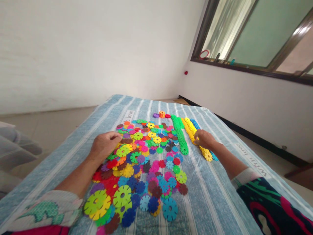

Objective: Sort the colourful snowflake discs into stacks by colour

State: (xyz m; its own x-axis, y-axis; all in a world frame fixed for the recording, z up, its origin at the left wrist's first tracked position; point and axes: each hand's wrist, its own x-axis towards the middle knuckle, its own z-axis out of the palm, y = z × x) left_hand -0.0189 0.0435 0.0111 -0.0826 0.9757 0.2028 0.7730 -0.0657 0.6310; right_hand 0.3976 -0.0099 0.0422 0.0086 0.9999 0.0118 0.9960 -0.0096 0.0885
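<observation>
A spread-out pile of notched plastic discs in many colours covers the middle of the striped cloth. At its upper left edge is my left hand, fingers curled close together over the discs; what they hold, if anything, is hidden. My right hand reaches to a long row of overlapping yellow discs, its fingers bent in a pinch at the row's side. Whatever is between those fingertips cannot be made out. Left of the yellow row lies a green row of discs; a blue row runs along its right.
Small stacks of purple discs, orange discs and red discs stand beyond the pile. The blue-and-white striped cloth covers the table. A white wall rises behind, with a window at the upper right.
</observation>
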